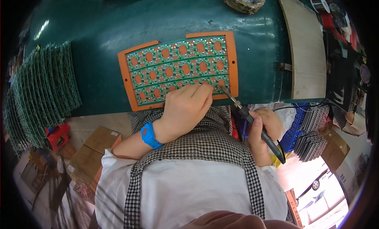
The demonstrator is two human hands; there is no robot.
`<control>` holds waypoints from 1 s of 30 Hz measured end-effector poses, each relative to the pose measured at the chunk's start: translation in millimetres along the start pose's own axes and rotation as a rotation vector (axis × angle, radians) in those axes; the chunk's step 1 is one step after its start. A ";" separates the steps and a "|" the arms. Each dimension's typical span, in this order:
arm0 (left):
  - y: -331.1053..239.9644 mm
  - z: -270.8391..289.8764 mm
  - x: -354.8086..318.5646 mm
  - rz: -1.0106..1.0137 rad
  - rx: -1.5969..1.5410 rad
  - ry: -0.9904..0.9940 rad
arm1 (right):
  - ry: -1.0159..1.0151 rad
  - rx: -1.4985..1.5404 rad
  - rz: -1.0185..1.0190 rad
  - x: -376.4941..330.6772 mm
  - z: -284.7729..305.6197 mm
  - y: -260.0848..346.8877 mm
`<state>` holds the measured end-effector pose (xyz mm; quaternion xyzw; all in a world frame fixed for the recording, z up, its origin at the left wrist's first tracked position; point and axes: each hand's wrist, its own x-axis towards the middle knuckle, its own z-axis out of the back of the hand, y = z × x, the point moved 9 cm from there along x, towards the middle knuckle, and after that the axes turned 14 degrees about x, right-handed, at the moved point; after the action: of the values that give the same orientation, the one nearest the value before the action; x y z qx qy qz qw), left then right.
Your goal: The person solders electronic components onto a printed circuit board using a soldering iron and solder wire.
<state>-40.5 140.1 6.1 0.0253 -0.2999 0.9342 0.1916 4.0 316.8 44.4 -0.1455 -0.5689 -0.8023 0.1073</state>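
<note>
A green circuit board panel (169, 64), with rows of round cut-outs ringed by small parts, lies in an orange frame (234, 77) on the table. My right hand (267, 126) is closed round the dark handle of a soldering iron (246, 115). The iron's metal tip reaches the panel's near right corner, at the last cut-out of the near row. Over the near row bends my left hand (186, 107), its fingers curled and pressed together with the fingertips close to the iron's tip. Whatever they pinch is too small or hidden to make out.
Many green panels (47, 87) stand stacked on edge at the left. A rough round pot (244, 0) sits at the far edge, and a pale wooden board (306, 47) lies at the right beside a wire spool (319, 4). Cardboard boxes (96, 144) and a blue crate (294, 128) are lower down.
</note>
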 end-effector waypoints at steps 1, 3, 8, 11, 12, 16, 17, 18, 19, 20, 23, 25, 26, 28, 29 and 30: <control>-2.3 0.1 0.0 -0.023 0.017 -0.012 | 0.002 0.001 -0.001 0.6 -1.8 -0.9; -3.1 1.2 0.2 -0.031 0.028 -0.031 | 0.015 0.000 0.010 0.5 -5.3 -1.2; -5.8 2.1 -0.8 -0.072 0.060 0.005 | 0.034 -0.021 0.032 -3.2 -7.0 -1.0; -6.2 -1.2 -0.2 -0.056 0.121 0.068 | 0.039 -0.017 0.018 -6.2 -5.7 -3.4; -6.7 0.0 0.9 -0.063 0.103 0.050 | 0.034 -0.016 0.013 -6.6 -4.5 -4.4; 0.1 5.0 4.4 -0.049 0.066 -0.024 | -0.024 -0.027 0.056 -8.7 3.1 -6.1; 1.3 5.0 7.6 -0.048 0.067 -0.022 | -0.046 -0.014 0.052 -6.8 5.0 -6.4; 0.4 14.3 12.3 -0.058 0.113 -0.104 | -0.068 -0.001 0.047 -3.7 7.1 -5.8; -0.7 22.2 14.8 -0.068 0.159 -0.185 | -0.068 -0.001 0.045 0.8 6.8 -4.0; -0.2 21.2 16.8 -0.068 0.158 -0.183 | -0.037 -0.008 0.003 6.5 3.1 -4.9; 6.8 17.7 21.6 0.004 0.128 -0.174 | 0.005 -0.012 -0.044 18.2 -5.2 -8.1; 10.0 11.9 23.8 0.035 0.122 -0.117 | 0.014 -0.009 -0.050 21.8 -8.1 -11.5; 9.5 12.2 24.8 0.037 0.123 -0.116 | 0.017 -0.009 -0.038 22.6 -9.2 -12.5; 9.5 10.1 26.6 0.037 0.127 -0.089 | 0.021 -0.012 -0.028 24.4 -11.3 -13.3; 11.0 8.3 26.5 0.038 0.126 -0.088 | 0.026 -0.008 -0.033 25.8 -12.7 -13.5; 10.9 5.5 25.7 0.016 0.133 -0.087 | 0.032 -0.001 -0.037 26.9 -13.9 -13.8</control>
<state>-68.8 137.6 8.9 0.0759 -0.2456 0.9515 0.1688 -27.3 308.0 37.5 -0.1221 -0.5693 -0.8067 0.1015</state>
